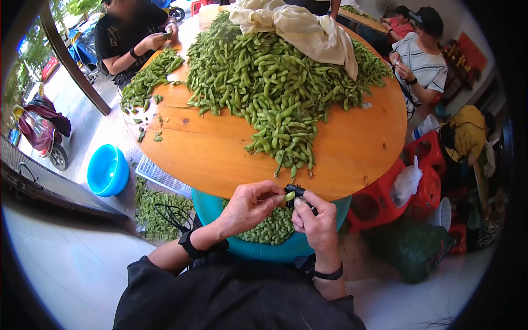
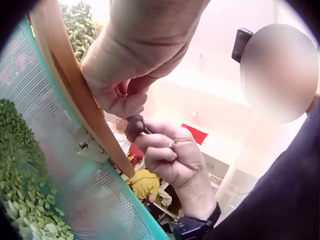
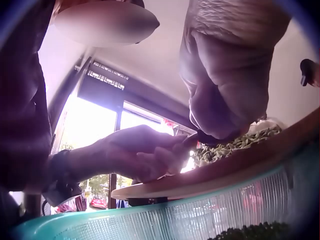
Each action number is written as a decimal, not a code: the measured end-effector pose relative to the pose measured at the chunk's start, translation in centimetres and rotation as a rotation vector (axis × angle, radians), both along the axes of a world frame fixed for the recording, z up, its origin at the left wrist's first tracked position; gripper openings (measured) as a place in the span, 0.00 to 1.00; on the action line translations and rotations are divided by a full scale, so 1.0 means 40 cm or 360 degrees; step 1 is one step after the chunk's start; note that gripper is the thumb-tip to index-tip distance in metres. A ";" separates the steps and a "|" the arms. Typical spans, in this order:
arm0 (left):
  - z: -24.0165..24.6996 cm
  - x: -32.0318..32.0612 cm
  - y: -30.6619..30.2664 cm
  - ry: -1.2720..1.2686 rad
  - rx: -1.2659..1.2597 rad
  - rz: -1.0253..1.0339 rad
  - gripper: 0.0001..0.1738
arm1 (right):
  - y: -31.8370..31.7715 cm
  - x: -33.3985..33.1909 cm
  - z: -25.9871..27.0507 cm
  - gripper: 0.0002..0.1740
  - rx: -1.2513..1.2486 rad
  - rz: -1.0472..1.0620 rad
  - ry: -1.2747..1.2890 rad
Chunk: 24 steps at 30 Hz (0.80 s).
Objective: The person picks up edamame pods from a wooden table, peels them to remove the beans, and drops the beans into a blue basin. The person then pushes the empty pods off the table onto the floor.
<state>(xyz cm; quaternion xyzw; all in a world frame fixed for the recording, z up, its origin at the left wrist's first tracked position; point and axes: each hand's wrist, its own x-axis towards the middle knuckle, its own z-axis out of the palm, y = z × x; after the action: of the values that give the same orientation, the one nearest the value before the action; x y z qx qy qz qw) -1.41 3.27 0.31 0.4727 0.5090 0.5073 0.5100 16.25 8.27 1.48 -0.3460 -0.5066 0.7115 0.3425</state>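
Observation:
In the head view my left hand (image 1: 248, 208) pinches a green soybean pod (image 1: 290, 196) between thumb and fingertips at the table's front edge. My right hand (image 1: 319, 221), fingers curled, grips a small black object (image 1: 295, 190) right against the pod. The left wrist view shows this dark piece (image 2: 135, 128) at the fingertips of both hands; its exact kind cannot be told. Below the hands, shelled green beans (image 1: 269, 228) lie in a teal basket (image 1: 258, 252). A large heap of pods (image 1: 258, 82) covers much of the wooden table (image 1: 203, 146).
A cream cloth (image 1: 308, 36) drapes over the heap. Other people sit at the far left and right with pods. On the floor stand a blue basin (image 1: 108, 170), a white crate (image 1: 159, 176) and scattered husks (image 1: 157, 209). Red stools (image 1: 379, 192) are at right.

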 end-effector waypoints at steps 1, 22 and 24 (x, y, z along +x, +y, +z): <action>-0.004 0.005 -0.002 0.0244 0.0104 0.0092 0.07 | -0.001 0.002 -0.001 0.08 -0.0014 -0.0001 0.0020; 0.028 -0.062 0.099 -0.1132 -0.0215 -0.0236 0.08 | 0.132 -0.025 0.038 0.09 -0.0127 0.0256 0.0263; 0.010 -0.058 0.103 -0.1267 -0.0178 -0.0304 0.08 | 0.142 -0.031 0.032 0.08 -0.0350 0.0359 0.0454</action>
<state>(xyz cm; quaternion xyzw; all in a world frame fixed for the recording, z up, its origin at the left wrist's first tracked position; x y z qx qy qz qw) -3.73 7.40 0.69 0.2561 0.2526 0.5725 0.7368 15.03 13.96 2.75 -0.2181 -0.4080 0.8381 0.2891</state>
